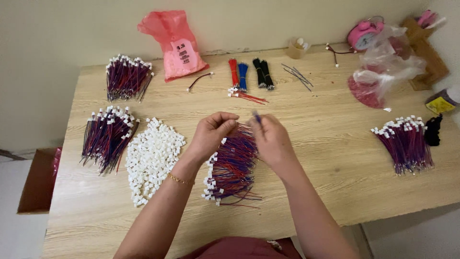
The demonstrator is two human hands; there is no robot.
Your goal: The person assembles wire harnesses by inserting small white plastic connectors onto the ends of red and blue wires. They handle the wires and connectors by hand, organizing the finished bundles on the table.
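Pinching a blue wire (257, 116), right hand (272, 142) meets curled left hand (212, 132).
Wire pile (232, 165) lies just under both, long axis running near-to-far.

Both forearms reach in from the desk's near edge, meeting mid-desk. Left hand (212, 130) curls, fingers bent inward; right hand (271, 139) pinches, fingertips raised toward the left.

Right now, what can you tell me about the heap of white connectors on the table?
The connector heap is a loose pile of many small white housings, plastic by the look, spread in a long patch on the wooden table. It lies left of the left hand, between a wire bundle and the forearm. Neither hand touches it; the bundle's edge seems to meet it.
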